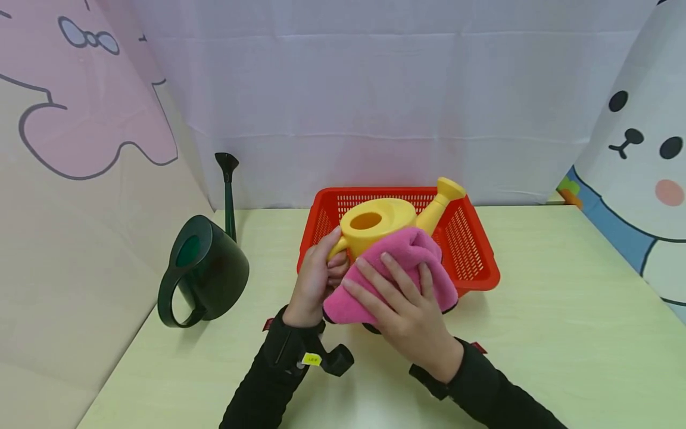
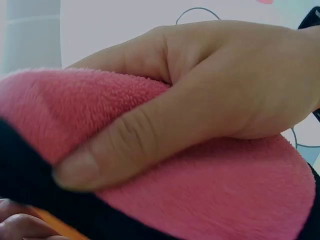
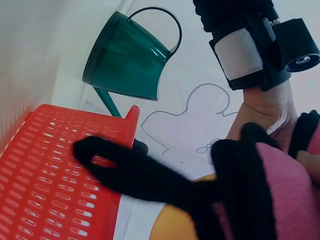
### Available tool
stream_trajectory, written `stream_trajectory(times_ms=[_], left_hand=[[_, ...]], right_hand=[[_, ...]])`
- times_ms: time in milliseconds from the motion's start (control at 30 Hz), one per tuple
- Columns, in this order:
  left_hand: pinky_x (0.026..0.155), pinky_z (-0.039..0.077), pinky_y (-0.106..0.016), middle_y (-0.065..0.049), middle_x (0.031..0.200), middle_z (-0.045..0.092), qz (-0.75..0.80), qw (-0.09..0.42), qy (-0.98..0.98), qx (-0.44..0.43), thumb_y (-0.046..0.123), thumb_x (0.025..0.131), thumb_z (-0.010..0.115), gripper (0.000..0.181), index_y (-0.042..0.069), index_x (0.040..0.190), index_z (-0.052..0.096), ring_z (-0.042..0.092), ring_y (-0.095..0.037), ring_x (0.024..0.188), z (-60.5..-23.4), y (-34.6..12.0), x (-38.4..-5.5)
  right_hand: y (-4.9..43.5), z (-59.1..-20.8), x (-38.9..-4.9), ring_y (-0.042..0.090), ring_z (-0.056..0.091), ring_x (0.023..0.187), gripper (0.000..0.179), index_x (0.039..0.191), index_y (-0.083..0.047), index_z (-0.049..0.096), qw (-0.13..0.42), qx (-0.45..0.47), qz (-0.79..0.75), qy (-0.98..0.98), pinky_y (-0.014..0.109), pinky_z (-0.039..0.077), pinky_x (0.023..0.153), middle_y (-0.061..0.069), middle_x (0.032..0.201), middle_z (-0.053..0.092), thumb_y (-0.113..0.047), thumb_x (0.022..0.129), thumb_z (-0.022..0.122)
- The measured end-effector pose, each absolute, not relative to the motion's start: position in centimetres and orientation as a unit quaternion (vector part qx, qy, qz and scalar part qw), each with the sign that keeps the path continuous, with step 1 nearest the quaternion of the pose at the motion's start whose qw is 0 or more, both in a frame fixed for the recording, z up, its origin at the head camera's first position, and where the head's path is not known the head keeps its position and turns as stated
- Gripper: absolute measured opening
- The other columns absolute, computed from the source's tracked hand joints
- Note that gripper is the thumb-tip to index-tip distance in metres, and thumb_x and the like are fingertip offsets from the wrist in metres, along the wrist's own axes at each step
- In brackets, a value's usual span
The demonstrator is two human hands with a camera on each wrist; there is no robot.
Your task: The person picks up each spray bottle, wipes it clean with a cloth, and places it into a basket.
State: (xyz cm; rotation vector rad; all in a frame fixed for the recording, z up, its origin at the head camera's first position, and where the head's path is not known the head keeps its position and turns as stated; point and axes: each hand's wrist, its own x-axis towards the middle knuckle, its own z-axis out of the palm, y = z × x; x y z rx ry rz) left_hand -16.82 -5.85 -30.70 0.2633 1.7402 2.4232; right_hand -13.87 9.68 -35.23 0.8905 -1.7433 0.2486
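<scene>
A yellow watering can is held up in front of the red basket, its spout pointing to the upper right. My left hand grips it by the handle. Over the can's near side lies a pink cloth with black trim. My right hand holds this cloth against the can, fingers spread across it. In the left wrist view, the right thumb lies along the cloth's near face. A black loop hangs from the cloth in the right wrist view. The cloth hides the can's lower body.
Behind the hands, a red perforated basket stands on the pale table. At the left is a dark green watering can with a long spout. White cloth hangs along the back, with printed cartoon figures at both sides.
</scene>
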Motion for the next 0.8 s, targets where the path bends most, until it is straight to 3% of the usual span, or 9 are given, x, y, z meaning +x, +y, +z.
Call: stream_trajectory(times_ms=[200,400,633,800], left_hand=[[0.043,0.022,-0.018,0.008,0.047,0.029,0.817,0.073,0.562,0.102,0.031,0.097,0.037,0.045,0.014,0.056,0.030,0.029,-0.005,0.041,-30.6,-5.7,-16.9],[0.046,0.024,-0.021,0.007,0.047,0.028,0.821,0.082,0.556,0.097,0.031,0.097,0.037,0.045,0.014,0.056,0.028,0.028,-0.007,0.040,-30.5,-5.8,-16.8],[0.047,0.026,-0.022,0.007,0.045,0.030,0.819,0.079,0.560,0.095,0.031,0.097,0.037,0.045,0.014,0.055,0.029,0.029,-0.010,0.040,-30.5,-5.8,-16.7],[0.046,0.026,-0.022,0.007,0.046,0.031,0.817,0.082,0.562,0.099,0.030,0.097,0.037,0.045,0.014,0.055,0.030,0.030,-0.009,0.040,-30.6,-5.6,-16.6]], right_hand=[[10.1,-34.9,-14.5,0.028,0.028,0.138,0.040,0.127,-0.014,0.053,0.559,0.355,0.218,-0.717,0.050,0.011,0.114,0.000,0.145,0.039,-0.034,0.093,0.049],[10.9,-34.6,-14.9,0.027,0.029,0.138,0.045,0.120,-0.001,0.052,0.535,0.313,0.323,-0.715,0.045,0.017,0.114,-0.003,0.144,0.039,-0.037,0.093,0.048],[11.3,-34.3,-15.3,0.021,0.041,0.128,0.062,0.129,0.010,0.037,0.479,0.285,0.459,-0.692,0.026,0.035,0.105,0.016,0.138,0.042,-0.039,0.092,0.049],[10.9,-34.7,-15.1,0.020,0.038,0.127,0.066,0.121,0.011,0.033,0.490,0.260,0.452,-0.699,0.022,0.035,0.104,0.021,0.139,0.035,-0.044,0.090,0.051]])
